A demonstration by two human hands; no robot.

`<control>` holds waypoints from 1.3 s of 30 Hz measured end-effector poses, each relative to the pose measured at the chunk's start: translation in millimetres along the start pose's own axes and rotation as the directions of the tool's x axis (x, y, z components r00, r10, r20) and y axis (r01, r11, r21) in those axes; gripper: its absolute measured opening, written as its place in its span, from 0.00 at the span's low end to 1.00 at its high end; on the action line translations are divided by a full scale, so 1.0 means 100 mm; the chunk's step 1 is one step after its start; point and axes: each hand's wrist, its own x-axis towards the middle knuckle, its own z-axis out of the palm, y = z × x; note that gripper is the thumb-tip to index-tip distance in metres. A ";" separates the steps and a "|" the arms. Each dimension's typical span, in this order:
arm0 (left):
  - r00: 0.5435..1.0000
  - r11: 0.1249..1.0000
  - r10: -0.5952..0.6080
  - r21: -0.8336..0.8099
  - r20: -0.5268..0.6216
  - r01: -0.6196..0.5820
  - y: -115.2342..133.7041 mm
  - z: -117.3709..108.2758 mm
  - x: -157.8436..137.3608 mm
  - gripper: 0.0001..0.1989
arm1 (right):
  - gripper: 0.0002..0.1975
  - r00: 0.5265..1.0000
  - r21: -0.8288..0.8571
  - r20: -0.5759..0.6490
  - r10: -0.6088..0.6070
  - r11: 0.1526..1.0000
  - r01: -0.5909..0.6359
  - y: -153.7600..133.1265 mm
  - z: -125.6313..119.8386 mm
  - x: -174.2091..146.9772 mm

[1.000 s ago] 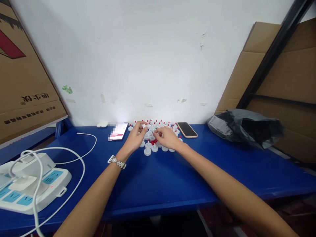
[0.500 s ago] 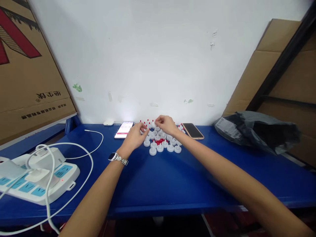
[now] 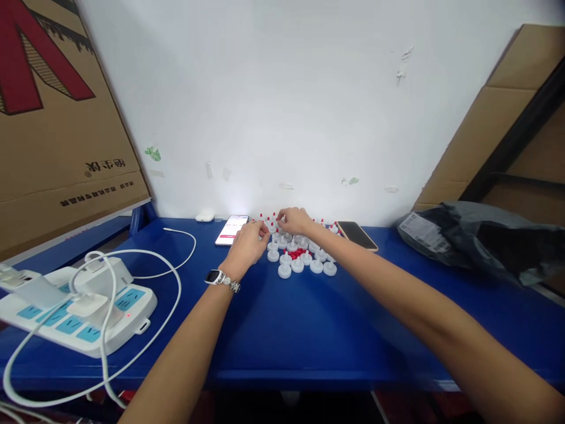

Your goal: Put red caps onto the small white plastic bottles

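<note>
My left hand (image 3: 251,241) is curled at the left side of a cluster of white nozzle caps (image 3: 285,271). Its thumb and fingers are drawn together; anything between them is too small to make out. Over the back of the cluster, my right hand (image 3: 295,221) has its fingertips pinched among the rear caps, and what they grip cannot be told. Several caps at the back carry small red tips. Between the front caps lies a pile of loose red tips (image 3: 299,254). My right forearm covers part of the cluster.
A lit phone (image 3: 230,231) lies left of the caps, a dark-screened phone (image 3: 356,235) to the right. A white power strip (image 3: 112,330) with looping cables occupies the left table. A grey plastic bag (image 3: 477,235) rests at right. A white wall (image 3: 286,106) rises behind.
The view has turned slightly left, so the table's things appear farther right. Relative to the caps, my right hand has shifted left, and both hands' fingertips are slightly closer together.
</note>
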 end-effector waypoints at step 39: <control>0.965 0.931 -0.079 -0.365 -0.250 -0.019 0.74 0.22 -0.07 0.12 | 0.18 0.860 0.587 -0.484 0.162 0.788 0.182 -0.24 -0.29 -1.15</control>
